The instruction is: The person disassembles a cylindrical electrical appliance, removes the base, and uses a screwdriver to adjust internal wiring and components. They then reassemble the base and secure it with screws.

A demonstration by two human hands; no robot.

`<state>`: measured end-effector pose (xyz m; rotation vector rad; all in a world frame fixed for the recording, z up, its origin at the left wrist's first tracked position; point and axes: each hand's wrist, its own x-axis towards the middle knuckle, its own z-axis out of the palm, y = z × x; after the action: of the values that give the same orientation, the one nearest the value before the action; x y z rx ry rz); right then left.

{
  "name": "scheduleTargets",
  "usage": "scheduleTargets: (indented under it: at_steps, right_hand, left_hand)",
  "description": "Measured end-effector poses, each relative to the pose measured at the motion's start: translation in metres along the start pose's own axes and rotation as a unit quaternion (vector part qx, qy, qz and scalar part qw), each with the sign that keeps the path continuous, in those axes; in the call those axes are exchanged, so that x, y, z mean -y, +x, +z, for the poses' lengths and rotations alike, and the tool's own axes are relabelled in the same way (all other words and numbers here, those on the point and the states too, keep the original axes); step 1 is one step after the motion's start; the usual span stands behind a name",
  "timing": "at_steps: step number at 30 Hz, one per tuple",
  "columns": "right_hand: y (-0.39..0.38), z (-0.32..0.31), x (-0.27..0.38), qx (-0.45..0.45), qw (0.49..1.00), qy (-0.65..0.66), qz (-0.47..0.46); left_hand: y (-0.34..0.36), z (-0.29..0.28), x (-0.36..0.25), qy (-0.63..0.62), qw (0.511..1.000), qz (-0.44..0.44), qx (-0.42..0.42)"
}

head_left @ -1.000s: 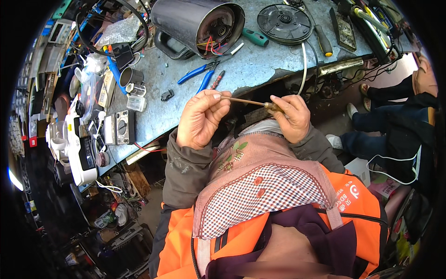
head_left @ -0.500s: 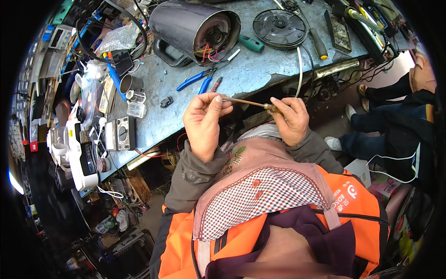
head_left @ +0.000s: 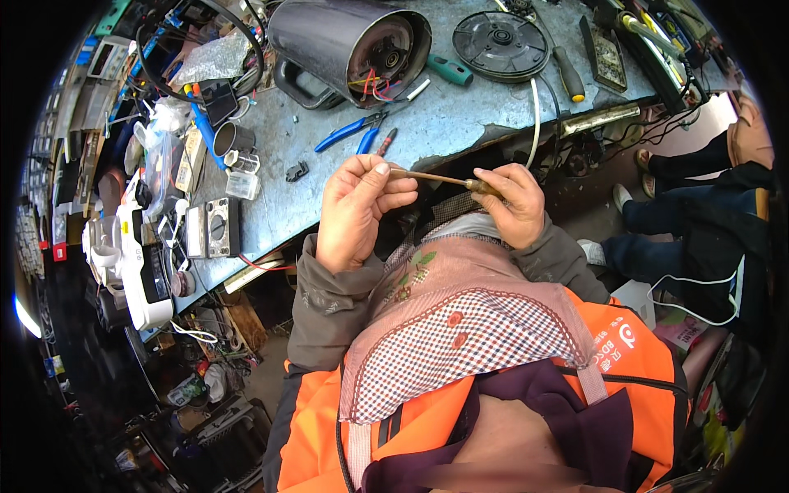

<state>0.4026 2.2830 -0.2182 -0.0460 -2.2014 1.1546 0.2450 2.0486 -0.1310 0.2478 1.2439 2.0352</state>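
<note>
In front of my body, just off the bench edge, my left hand (head_left: 359, 205) and my right hand (head_left: 515, 205) hold a thin screwdriver (head_left: 436, 176) level between them. My right fingers close round its amber-brown handle, part of which they hide. The far end of its shaft is pinched between my left thumb and forefinger, which cover the tip. Beyond my left hand lie blue-handled pliers (head_left: 342, 134) and a red-and-black pen-like tool (head_left: 387, 143). A dark metal kettle body (head_left: 329, 41) rests on its side, with coloured wires at its open base.
On the blue bench (head_left: 283, 209) are a round black base (head_left: 501, 45), a green-handled tool (head_left: 449, 71), a yellow-tipped screwdriver (head_left: 569, 76) and a multimeter (head_left: 215, 230). Clutter fills the left side. A white cable (head_left: 536, 123) hangs over the edge. People's legs (head_left: 666, 214) show at right.
My left hand has shifted slightly left and its lower fingers have spread a little. Both hands keep hold of the screwdriver. The whole view has shifted slightly.
</note>
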Motion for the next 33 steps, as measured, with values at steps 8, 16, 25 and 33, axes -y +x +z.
scheduleTargets:
  at_steps: [8,16,25,33]
  right_hand:
    - [-0.008,0.008,-0.011,0.062,0.982,0.161,0.079]
    - [-0.008,0.007,-0.009,0.056,0.988,0.130,0.065]
    - [0.002,-0.005,0.010,0.030,0.942,0.323,0.091]
    - [0.045,0.009,0.019,-0.093,0.930,0.327,0.141]
  left_hand:
    - [0.003,-0.013,-0.008,-0.121,0.987,-0.093,0.048]
    - [0.003,-0.012,0.001,-0.128,0.989,-0.075,0.017]
    - [0.021,-0.002,-0.022,-0.110,0.994,0.028,-0.004]
    - [0.093,-0.026,-0.017,0.421,0.745,0.472,-0.212]
